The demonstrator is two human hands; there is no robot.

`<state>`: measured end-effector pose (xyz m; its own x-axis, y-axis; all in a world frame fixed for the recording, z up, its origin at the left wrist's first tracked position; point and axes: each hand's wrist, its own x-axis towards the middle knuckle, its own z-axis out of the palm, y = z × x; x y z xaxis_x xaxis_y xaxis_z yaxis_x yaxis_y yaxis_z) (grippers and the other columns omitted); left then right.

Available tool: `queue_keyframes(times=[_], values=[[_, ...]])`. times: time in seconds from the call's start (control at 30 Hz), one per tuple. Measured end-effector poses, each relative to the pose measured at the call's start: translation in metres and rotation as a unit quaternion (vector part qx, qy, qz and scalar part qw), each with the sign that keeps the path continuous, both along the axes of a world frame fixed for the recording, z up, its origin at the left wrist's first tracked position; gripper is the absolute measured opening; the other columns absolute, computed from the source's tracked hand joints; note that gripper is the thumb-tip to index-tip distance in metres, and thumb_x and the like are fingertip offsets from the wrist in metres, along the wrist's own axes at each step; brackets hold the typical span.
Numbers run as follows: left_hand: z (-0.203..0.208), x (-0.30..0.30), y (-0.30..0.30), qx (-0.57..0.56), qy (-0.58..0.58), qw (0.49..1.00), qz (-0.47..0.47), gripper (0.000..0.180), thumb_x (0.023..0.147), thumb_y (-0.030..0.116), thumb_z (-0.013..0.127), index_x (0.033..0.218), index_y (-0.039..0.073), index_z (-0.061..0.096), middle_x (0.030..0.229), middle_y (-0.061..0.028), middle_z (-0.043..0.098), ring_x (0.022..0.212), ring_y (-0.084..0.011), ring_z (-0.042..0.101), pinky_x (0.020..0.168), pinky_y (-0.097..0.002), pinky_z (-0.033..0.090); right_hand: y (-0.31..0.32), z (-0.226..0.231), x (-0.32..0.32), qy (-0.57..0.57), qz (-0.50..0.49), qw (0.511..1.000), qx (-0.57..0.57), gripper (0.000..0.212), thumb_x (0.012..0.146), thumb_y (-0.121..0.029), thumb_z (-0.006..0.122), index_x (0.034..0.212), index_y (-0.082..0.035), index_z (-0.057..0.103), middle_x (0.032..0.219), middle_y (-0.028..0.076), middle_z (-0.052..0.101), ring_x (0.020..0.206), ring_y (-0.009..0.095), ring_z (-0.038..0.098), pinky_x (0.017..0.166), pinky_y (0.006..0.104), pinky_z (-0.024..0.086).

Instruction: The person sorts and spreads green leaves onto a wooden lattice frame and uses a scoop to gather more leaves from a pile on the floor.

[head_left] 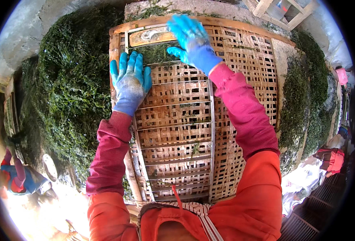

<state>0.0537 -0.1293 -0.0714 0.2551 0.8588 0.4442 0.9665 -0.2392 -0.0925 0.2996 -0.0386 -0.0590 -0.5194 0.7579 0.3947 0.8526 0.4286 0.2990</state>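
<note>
So, head view: metal slatted frame (pixel 212 140) lies on a woven lattice panel (pixel 261 72), wood strip (pixel 241 26) along the panel's far edge. Left hand (pixel 129 85), blue glove — open, fingers extended toward the far side, palm down over the frame's left rail. Right hand (pixel 191 45), same glove type, blurred — open, thumb apart, over the frame's far right corner; can't tell if it touches. Green weed patch (pixel 158 53) sits in the frame's far end, between the hands, just near of a tan block (pixel 151 37). Big weed pile (pixel 73 84) left, another pile (pixel 316 80) right. Co-worker (pixel 19 176) near left.
</note>
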Motion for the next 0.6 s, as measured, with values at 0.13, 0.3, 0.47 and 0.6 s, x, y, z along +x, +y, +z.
queue_keyframes(times=[0.13,0.3,0.47,0.6], values=[[-0.006,-0.008,-0.001,0.041,-0.110,0.992,-0.038,0.049,0.097,0.025,0.059,0.143,0.009,0.053,0.144,-0.0152,0.056,0.136,-0.0376,0.048,0.117,-0.0542,0.029,-0.015,0.002,0.018,0.111,0.359,0.922,-0.090,0.052,0.100,-0.028,0.061,0.147,-0.011,0.049,0.142,0.011,0.059,0.126,0.028,0.061,0.111,0.0411,0.048],[-0.010,-0.013,-0.005,0.255,-0.236,0.938,0.002,0.061,0.091,0.006,0.059,0.149,0.000,0.041,0.142,-0.0234,0.054,0.129,-0.0452,0.051,0.110,-0.0524,0.039,-0.021,0.032,0.014,0.086,0.319,0.943,-0.030,0.093,0.083,-0.034,0.078,0.160,-0.017,0.029,0.163,0.010,0.033,0.146,0.032,0.037,0.123,0.0473,0.030],[-0.015,-0.018,-0.009,0.227,-0.248,0.940,0.055,0.068,0.087,0.008,0.060,0.150,-0.004,0.036,0.148,-0.0261,0.046,0.134,-0.0483,0.044,0.114,-0.0572,0.033,0.011,0.003,-0.083,0.066,0.182,0.980,0.039,0.084,0.094,-0.063,0.054,0.158,-0.012,0.034,0.166,0.009,0.027,0.153,0.029,0.025,0.127,0.0478,0.011],[-0.014,-0.015,-0.008,0.221,-0.242,0.943,0.061,0.072,0.083,0.008,0.061,0.150,-0.002,0.036,0.148,-0.0255,0.046,0.136,-0.0482,0.043,0.114,-0.0577,0.031,0.011,0.017,-0.104,0.157,0.096,0.982,-0.029,0.076,0.087,-0.054,0.068,0.150,-0.016,0.047,0.164,0.011,0.032,0.154,0.030,0.023,0.127,0.0485,0.013]])
